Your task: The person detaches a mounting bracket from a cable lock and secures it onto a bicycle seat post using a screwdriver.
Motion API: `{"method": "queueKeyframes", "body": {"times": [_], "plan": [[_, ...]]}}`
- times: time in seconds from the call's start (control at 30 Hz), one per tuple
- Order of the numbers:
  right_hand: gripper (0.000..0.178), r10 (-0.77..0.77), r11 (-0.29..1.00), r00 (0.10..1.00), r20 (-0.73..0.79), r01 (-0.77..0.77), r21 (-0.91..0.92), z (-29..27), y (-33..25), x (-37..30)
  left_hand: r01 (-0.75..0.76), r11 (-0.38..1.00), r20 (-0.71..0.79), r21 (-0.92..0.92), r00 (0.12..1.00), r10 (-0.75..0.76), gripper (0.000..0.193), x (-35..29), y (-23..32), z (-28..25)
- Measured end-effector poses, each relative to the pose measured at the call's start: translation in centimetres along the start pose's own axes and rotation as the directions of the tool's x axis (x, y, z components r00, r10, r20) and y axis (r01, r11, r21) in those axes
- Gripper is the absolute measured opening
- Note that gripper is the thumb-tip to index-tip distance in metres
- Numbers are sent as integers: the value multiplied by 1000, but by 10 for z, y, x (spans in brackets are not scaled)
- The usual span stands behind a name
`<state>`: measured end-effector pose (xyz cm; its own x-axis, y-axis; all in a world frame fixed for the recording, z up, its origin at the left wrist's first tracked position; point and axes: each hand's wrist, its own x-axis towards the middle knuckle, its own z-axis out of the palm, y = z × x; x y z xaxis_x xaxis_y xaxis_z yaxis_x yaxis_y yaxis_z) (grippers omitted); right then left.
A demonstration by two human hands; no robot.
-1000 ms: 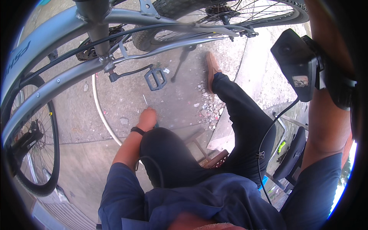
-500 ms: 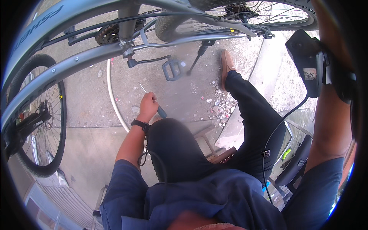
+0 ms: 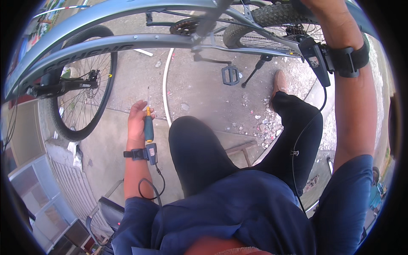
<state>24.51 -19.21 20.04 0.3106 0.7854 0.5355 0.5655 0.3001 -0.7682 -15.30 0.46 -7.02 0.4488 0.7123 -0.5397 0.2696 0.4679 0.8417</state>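
Note:
My left hand (image 3: 137, 115) is out to the left of my knee, its fingers around a screwdriver (image 3: 148, 127). The tool has a dark green and yellow handle, and its metal shank points away from me. At the upper right, my right hand (image 3: 329, 12) reaches over the rear of a grey bicycle (image 3: 157, 41), close to a dark part at the picture's top edge. Its fingers are largely cut off or hidden there, so I cannot tell what they grip. The bicycle's pedal (image 3: 230, 75) hangs below the frame.
A pale hose (image 3: 166, 85) runs along the concrete ground. The kickstand (image 3: 256, 71) reaches down near my shoe (image 3: 279, 81). At the left stands the front wheel (image 3: 111, 85). Rubble (image 3: 259, 121) lies by my leg. Cables run from the small boxes strapped to both wrists.
My left hand has swung left and turned, bringing the screwdriver's handle into full view. My right hand now shows at the top. The whole view has shifted, with the bicycle appearing further right.

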Motion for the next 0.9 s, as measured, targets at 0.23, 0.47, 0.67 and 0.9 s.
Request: {"method": "queueKeyframes", "body": {"times": [0.23,0.47,0.67,0.9], "plan": [[15,209,970,965,-159,-184,159,5,-2,-1,90,867,4,-491,995,-101,47,-174,32,-22],[14,143,990,987,-78,-143,8,-4,6,6,-86,924,-166,-373,986,25,53,-260,23,19],[18,113,991,992,-56,-117,-63,-6,5,4,-144,977,11,-156,989,147,55,-249,52,87],[18,100,995,994,-54,-100,-3,-6,2,5,-459,880,205,-124,856,475,46,-238,103,177]]}}
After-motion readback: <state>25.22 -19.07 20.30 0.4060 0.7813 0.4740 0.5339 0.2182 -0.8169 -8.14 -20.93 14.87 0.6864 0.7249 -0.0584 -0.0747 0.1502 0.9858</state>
